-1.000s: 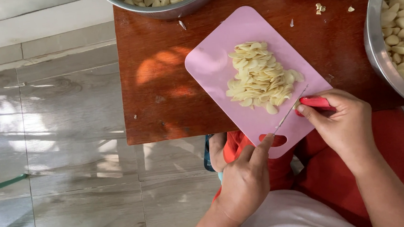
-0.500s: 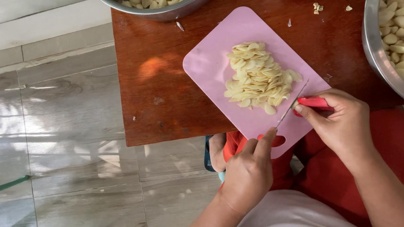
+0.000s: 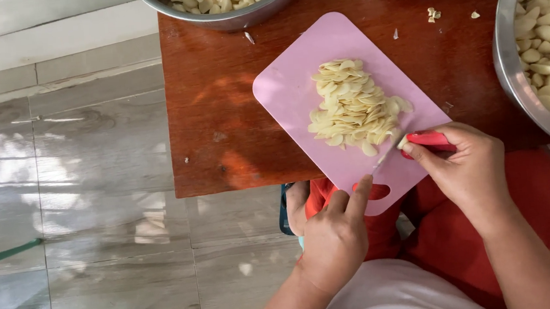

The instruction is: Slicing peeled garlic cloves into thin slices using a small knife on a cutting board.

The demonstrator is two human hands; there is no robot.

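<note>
One pink cutting board (image 3: 296, 93) lies on the wooden table (image 3: 219, 126), with three steel bowls around it. On the board is one pile of thin, pale garlic slices (image 3: 354, 108). The right hand (image 3: 469, 170) grasps one red-handled knife (image 3: 420, 143), near the pile. The left hand (image 3: 335, 235) has its fingers curled, forefinger touching the board's near edge.

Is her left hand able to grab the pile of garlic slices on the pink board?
Probably yes. The left hand sits at the near edge of the board, and bare board lies between it and the slices. Only the knife in the right hand is close by.
</note>
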